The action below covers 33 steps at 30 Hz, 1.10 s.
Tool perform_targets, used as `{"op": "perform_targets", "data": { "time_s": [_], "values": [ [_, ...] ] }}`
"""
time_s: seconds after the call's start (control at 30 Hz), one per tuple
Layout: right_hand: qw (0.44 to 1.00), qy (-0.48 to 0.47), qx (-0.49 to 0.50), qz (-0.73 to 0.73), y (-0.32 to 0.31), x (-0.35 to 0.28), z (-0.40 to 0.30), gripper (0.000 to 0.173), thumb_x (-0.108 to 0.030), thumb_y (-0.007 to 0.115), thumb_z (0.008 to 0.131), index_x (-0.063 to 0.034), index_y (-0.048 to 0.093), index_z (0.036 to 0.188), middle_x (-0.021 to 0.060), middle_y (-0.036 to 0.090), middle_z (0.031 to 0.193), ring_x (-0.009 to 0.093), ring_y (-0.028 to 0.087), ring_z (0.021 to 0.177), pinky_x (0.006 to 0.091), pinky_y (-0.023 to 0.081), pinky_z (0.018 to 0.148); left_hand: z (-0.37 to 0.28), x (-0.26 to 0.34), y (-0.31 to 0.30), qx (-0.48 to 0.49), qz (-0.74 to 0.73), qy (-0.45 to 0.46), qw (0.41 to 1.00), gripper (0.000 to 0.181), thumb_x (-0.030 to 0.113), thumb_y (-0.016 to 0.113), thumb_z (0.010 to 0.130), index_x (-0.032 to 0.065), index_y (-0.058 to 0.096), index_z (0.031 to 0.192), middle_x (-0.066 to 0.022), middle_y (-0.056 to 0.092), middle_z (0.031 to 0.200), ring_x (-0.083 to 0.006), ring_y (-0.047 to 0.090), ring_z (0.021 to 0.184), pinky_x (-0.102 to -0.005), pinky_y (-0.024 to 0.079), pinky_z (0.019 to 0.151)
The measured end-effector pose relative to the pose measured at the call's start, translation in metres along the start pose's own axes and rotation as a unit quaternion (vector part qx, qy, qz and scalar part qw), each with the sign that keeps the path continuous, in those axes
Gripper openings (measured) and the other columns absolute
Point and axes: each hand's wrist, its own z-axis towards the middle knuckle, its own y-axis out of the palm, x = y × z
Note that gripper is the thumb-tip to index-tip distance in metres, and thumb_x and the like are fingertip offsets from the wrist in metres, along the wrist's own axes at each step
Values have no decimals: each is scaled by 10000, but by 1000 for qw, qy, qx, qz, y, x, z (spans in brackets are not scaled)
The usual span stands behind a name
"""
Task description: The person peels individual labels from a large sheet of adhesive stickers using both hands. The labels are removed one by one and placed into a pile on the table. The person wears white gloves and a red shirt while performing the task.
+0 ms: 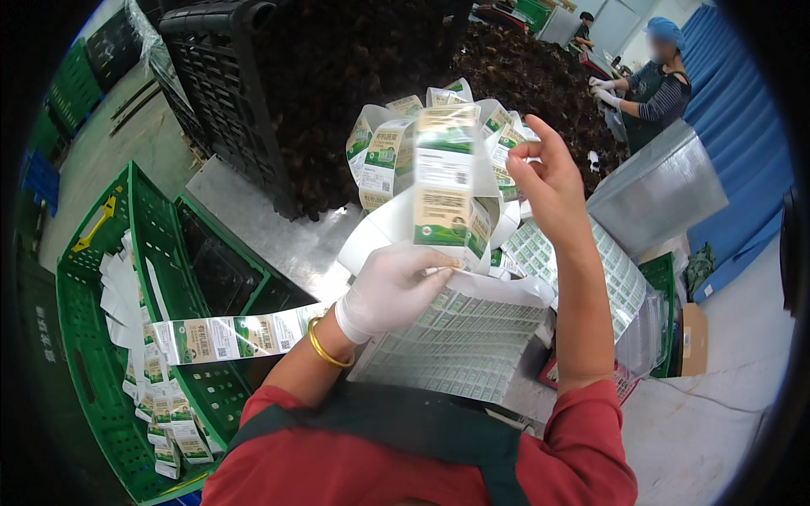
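Note:
My left hand (395, 288), in a thin white glove, pinches the edge of a strip of printed labels (443, 190) that rises in front of me, slightly blurred. Bare and raised, my right hand (547, 171) has its fingers curled near the loose coils of label strip (386, 155); whether its thumb and fingertip hold anything cannot be told. Beneath my left hand lies a sheet of small green-and-white stickers (455, 341). Another sticker sheet (614, 272) is behind my right forearm. A label strip (240, 335) runs from under my left wrist to the green crate.
Left stands a green plastic crate (145, 265) with folded label strips (180, 417). A black crate (221, 82) stands beside a heap of dark brown, wood-ear-like material (506, 63). Right are a clear plastic roll or stack (664, 183) and clear trays (642, 341). Two people work at the back.

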Motion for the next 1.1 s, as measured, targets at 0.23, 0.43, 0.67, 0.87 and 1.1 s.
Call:
{"op": "perform_targets", "data": {
  "time_s": [0.23,0.43,0.67,0.87,1.1],
  "values": [
    [984,-79,-135,88,32,-16,-37,663,82,512,778,-5,280,1393,91,494,1128,74,482,789,210,432,754,4,-7,4,66,24,112,991,141,-2,614,753,14,640,891,-143,599,890,-285,632,785,-331,509,685],
    [964,-176,-41,-196,36,-1,-34,509,-143,628,790,24,439,1232,167,467,1160,232,490,1025,342,393,907,2,-11,-2,69,88,175,978,173,2,632,719,26,646,889,-165,593,868,-319,622,770,-357,507,671],
    [989,-24,-112,88,25,-4,-26,171,-168,605,852,-3,630,889,87,559,1010,171,545,929,276,431,834,-1,-9,0,41,-43,59,996,106,32,609,807,1,653,897,-121,640,907,-194,626,764,-287,496,679],
    [941,-63,-287,-170,10,-20,-48,158,-135,637,825,15,604,865,93,578,753,145,535,685,277,438,633,2,-5,-21,116,-181,-87,973,282,213,587,903,-38,656,795,-21,641,695,-61,541,597,-201,426,535],
    [924,-55,-337,-173,-4,-16,-40,189,-142,589,869,17,565,770,62,461,557,121,406,536,287,366,506,11,2,-43,52,-171,-42,983,342,179,667,819,-50,600,1064,-97,595,1087,-145,565,976,-253,463,814]
  ]
}}
